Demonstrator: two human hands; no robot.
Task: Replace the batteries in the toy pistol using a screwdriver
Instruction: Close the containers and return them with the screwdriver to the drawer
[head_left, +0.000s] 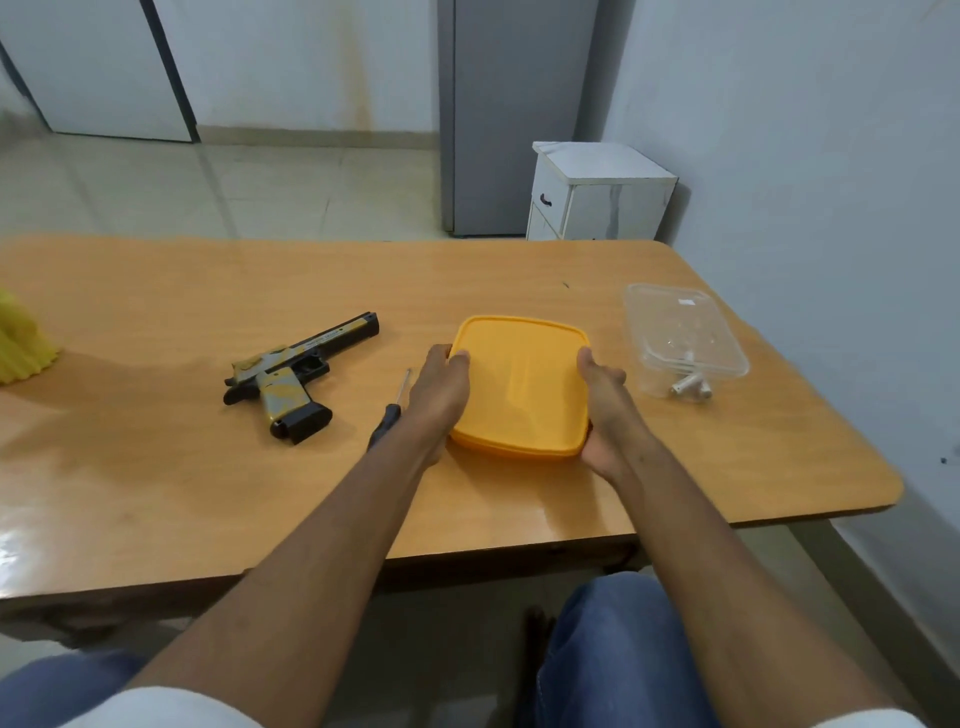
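A black and grey toy pistol (296, 376) with yellow patches lies on its side on the wooden table (156, 467), left of centre. A screwdriver (390, 410) with a black handle lies between the pistol and my left hand; my left forearm covers part of the handle. A yellow lidded box (522, 387) sits in the middle of the table. My left hand (439, 392) grips its left edge and my right hand (605, 410) grips its right edge. A clear plastic container (683, 335) at the right holds two or three white batteries (691, 387).
A yellow ribbed object (21, 343) sits at the table's left edge. Behind the table stand a small white cabinet (597, 195) and a grey fridge (519, 114). The right wall runs close to the table. My knees in blue jeans are under the near edge.
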